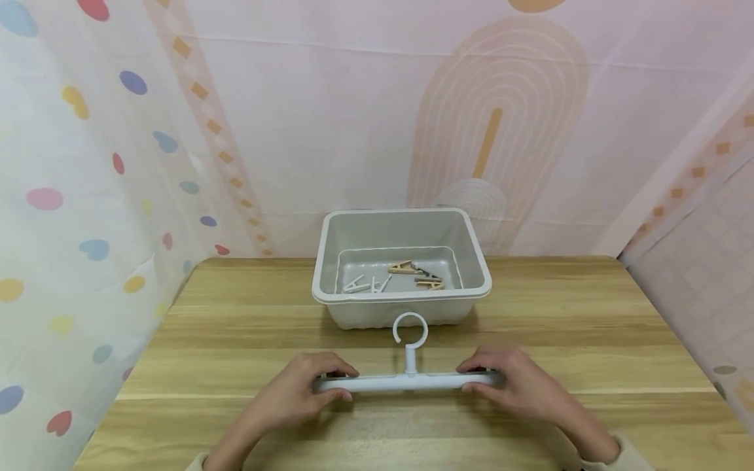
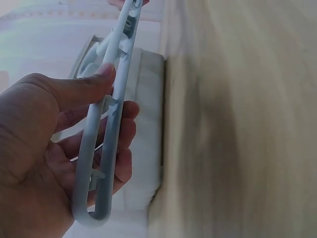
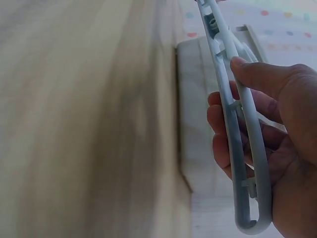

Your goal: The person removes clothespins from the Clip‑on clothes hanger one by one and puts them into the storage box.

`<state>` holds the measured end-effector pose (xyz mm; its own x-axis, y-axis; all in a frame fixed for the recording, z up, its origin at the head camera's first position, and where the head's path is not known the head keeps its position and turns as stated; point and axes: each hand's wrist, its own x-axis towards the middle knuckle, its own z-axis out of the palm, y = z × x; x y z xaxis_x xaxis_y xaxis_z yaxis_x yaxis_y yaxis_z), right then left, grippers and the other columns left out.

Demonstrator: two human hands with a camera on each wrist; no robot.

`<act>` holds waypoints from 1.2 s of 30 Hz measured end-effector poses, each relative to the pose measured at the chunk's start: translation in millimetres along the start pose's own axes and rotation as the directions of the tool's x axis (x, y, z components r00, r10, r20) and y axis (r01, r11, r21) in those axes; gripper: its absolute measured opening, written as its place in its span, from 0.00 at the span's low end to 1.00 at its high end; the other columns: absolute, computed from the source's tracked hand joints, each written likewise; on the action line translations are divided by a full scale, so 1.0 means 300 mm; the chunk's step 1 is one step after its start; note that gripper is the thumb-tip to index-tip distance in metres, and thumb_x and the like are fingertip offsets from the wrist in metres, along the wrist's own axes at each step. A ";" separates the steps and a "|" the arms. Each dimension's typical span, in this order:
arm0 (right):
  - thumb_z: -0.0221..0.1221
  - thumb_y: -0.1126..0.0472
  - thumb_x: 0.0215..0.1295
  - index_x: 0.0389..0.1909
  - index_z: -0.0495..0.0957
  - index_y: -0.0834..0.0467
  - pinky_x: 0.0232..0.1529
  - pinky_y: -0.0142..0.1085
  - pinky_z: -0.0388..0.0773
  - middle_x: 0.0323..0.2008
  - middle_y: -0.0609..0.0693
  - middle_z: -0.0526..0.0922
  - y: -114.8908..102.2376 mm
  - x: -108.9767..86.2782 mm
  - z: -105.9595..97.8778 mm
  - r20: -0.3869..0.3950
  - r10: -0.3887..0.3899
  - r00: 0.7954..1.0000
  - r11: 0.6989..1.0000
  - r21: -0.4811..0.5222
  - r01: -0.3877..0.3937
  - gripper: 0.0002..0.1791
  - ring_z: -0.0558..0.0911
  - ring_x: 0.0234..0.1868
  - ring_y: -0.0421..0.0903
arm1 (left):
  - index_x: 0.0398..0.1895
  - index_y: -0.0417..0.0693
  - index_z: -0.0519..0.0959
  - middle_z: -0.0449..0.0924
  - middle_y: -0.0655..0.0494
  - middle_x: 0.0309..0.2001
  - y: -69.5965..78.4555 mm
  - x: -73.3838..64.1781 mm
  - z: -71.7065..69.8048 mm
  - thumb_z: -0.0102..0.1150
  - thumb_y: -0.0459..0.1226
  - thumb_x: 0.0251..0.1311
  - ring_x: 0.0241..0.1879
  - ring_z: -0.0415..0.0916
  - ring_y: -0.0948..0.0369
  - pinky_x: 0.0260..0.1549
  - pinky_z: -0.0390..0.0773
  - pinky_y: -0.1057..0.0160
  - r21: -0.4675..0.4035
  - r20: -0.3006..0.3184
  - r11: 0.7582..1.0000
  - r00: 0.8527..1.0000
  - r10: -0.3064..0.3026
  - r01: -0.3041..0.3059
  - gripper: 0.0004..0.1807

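A pale grey-white plastic hanger [image 1: 406, 382] with a round hook [image 1: 425, 330] is held level above the wooden table, close to its front. My left hand [image 1: 300, 390] grips its left end, thumb on the near side and fingers behind. At the opposite end my right hand [image 1: 517, 386] holds it the same way. In the left wrist view the hanger [image 2: 89, 144] shows as a long narrow loop with small cross-pieces, pinched between thumb and curled fingers. From the right wrist, the hanger's [image 3: 260, 163] other rounded end lies against the palm.
Just beyond the hanger stands a grey plastic basin [image 1: 400, 311]. Inside lie white clothespins [image 1: 356, 285] on the left and tan and brown clothespins [image 1: 430, 283] on the right. The wooden table [image 1: 589, 327] backs onto a patterned curtain [image 1: 330, 131].
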<state>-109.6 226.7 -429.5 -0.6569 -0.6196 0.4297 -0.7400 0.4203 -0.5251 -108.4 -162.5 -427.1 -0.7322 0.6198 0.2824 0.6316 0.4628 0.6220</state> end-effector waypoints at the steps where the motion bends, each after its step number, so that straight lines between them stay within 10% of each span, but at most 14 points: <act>1: 0.71 0.58 0.63 0.45 0.86 0.48 0.39 0.25 0.78 0.37 0.36 0.87 0.003 -0.005 0.005 0.013 0.014 1.000 1.000 0.020 -0.015 0.10 0.81 0.37 0.29 | 0.45 0.54 0.86 0.88 0.65 0.41 0.001 -0.004 0.004 0.75 0.35 0.56 0.41 0.81 0.73 0.44 0.84 0.66 -0.008 0.010 1.000 1.000 -0.018 0.018 0.14; 16: 0.66 0.48 0.69 0.41 0.86 0.43 0.40 0.29 0.80 0.37 0.35 0.87 0.011 -0.048 0.063 0.165 0.257 0.952 0.949 0.142 -0.281 0.06 0.81 0.38 0.29 | 0.31 0.58 0.85 0.81 0.72 0.29 -0.009 -0.017 0.029 0.74 0.42 0.58 0.30 0.74 0.75 0.33 0.76 0.71 -0.038 0.120 0.977 0.972 -0.202 0.208 0.05; 36: 0.65 0.53 0.70 0.44 0.86 0.49 0.37 0.29 0.80 0.37 0.35 0.84 0.023 -0.046 0.029 0.164 0.272 0.948 0.952 0.094 -0.290 0.06 0.79 0.36 0.29 | 0.33 0.58 0.84 0.79 0.69 0.31 -0.032 -0.025 -0.001 0.71 0.45 0.62 0.31 0.74 0.73 0.32 0.77 0.69 -0.017 0.104 0.971 0.966 -0.236 0.239 0.06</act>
<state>-104.5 232.5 -445.5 -0.8004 -0.5819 0.1440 -0.5008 0.5172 -0.6940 -109.0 -171.8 -434.8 -0.8302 0.5552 0.0504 0.4337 0.5866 0.6839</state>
